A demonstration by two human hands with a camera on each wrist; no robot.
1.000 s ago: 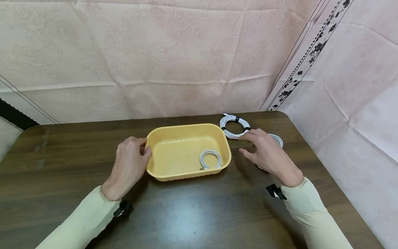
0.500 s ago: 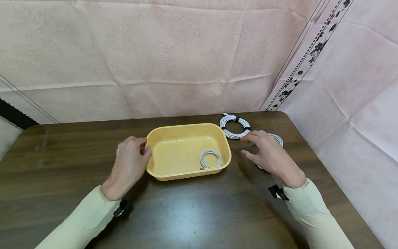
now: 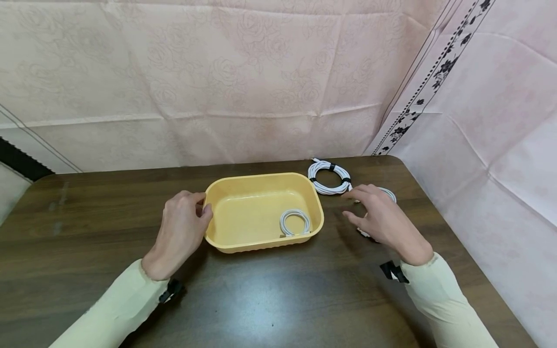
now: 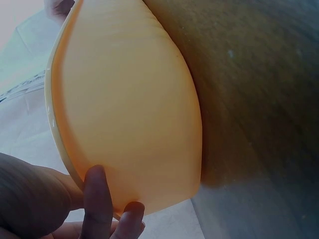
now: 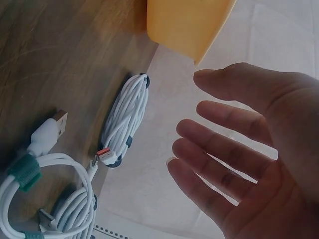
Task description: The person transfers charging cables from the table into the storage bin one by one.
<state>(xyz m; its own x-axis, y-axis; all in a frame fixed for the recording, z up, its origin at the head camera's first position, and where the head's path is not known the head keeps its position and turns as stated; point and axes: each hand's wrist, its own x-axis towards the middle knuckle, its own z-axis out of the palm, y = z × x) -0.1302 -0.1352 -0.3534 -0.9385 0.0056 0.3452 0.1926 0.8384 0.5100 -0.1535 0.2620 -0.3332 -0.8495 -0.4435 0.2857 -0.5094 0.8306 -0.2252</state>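
My left hand [image 3: 180, 227] grips the left rim of a yellow plastic tray [image 3: 243, 205], thumb at the rim and fingers against the outer wall [image 4: 129, 109]. A small coiled white cable [image 3: 285, 224] lies in its right front corner. My right hand [image 3: 383, 217] hovers right of the tray with fingers spread and nothing between them. Beyond its fingertips is a white cable coil [image 3: 314, 179] with black ties. In the right wrist view, a USB cable [image 5: 70, 162] with green ties lies in front of another white coil [image 5: 75, 214]; my right hand mostly hides these in the head view.
A dark wooden table [image 3: 261, 295] carries everything. Pale floral cloth [image 3: 217, 96] hangs behind the table's back edge, and more cloth [image 3: 500, 145] stands along the right side.
My right hand has drifted slightly right and toward me, away from the black-tied coil. The left hand, tray and cables stay as they were.
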